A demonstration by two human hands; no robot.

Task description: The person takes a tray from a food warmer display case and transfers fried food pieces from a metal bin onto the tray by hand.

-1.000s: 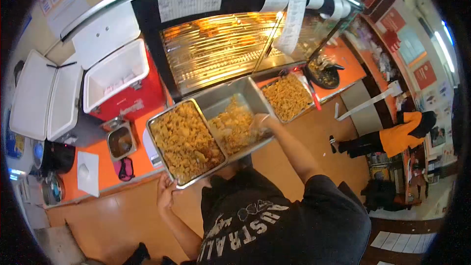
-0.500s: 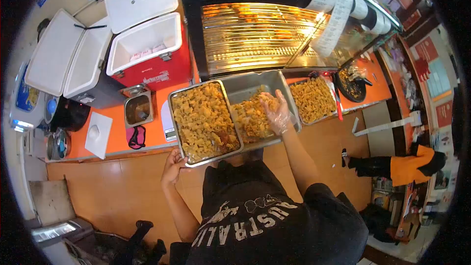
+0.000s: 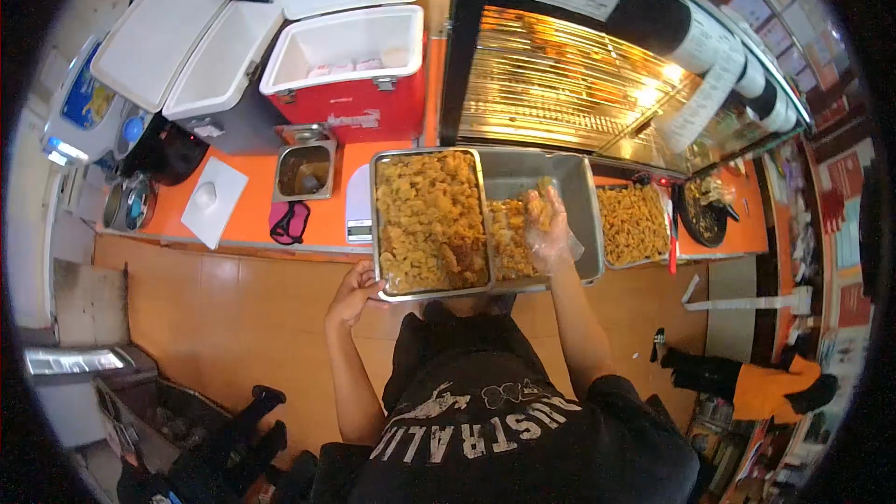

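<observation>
My left hand (image 3: 352, 295) is closed on the front left corner of a metal tray (image 3: 381, 294) heaped with golden fried food pieces (image 3: 425, 215). This tray overlaps the left part of a deeper metal pan (image 3: 583, 196), where more fried pieces (image 3: 511, 243) lie. Inside the deep pan, my right hand (image 3: 553, 241) wears a clear plastic glove. Its fingers curl around some fried pieces, partly hidden by the hand. Another tray of fried pieces (image 3: 633, 224) stands to the right.
Behind the trays is a lit glass display case (image 3: 560, 84). To the left on the orange counter (image 3: 327, 215) are a scale (image 3: 358, 215), a small metal container (image 3: 306, 173) and a red cooler (image 3: 373, 112). A black bowl (image 3: 705, 213) sits right. A person in orange (image 3: 770, 385) is at far right.
My view has turned, shifting the counter items rightward. The tray in my left hand sits straighter over the deep pan. My right hand stays in the pan with its fingers more curled.
</observation>
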